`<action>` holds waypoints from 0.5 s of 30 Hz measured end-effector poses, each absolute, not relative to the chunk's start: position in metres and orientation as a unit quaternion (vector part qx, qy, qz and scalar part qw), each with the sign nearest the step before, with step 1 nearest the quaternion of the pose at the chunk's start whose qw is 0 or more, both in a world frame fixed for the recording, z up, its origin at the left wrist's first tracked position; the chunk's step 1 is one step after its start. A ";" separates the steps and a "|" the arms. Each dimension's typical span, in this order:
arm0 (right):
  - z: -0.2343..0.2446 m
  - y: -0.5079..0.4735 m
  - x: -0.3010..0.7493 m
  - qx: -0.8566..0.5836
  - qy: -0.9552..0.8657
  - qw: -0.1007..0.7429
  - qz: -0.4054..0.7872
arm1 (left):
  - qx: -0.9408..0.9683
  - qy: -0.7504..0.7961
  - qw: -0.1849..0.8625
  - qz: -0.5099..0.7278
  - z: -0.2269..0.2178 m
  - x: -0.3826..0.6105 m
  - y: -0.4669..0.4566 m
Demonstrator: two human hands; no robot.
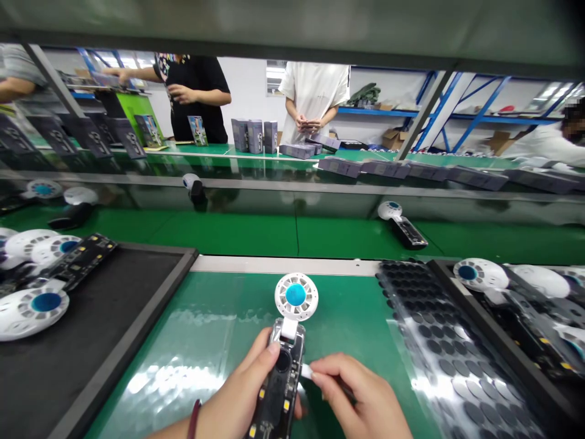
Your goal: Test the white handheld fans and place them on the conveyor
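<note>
Head camera view: we look down at a green work surface [219,347], where our left hand [235,393] grasps a handheld device [280,390] at the six o'clock part of the scene. Its long dark body lies open to us, with a circuit board and small yellowish squares; at its twelve o'clock end stands a round white vented head [296,297] with a blue centre. Our right hand [361,390] pinches a white plug [306,370] at the body's three o'clock edge; we cannot tell whether it is inserted.

Taking directions from that device, we see a black tray [119,341] of similar units at nine o'clock. Toward three o'clock lies a clear sheet of black discs [450,347], with a second tray [491,329] of units beyond it. A further unit [404,228] rests on the green belt [256,231] at two o'clock. Near twelve o'clock, printed boxes [255,136] stand on a far bench before a co-worker in white [315,85], whose hands meet at the waist.
</note>
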State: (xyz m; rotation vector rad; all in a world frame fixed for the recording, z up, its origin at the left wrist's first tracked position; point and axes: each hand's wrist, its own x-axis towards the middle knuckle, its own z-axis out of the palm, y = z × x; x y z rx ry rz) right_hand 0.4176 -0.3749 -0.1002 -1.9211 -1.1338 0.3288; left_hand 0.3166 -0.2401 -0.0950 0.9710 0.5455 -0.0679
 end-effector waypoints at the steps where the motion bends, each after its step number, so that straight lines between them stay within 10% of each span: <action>1: -0.100 -0.375 0.418 -0.770 -0.455 0.428 0.133 | 0.459 0.257 0.850 -0.031 -0.095 0.317 -0.240; 15: -0.106 -0.371 0.414 -0.776 -0.425 0.451 0.119 | 0.489 0.283 0.825 -0.004 -0.095 0.316 -0.244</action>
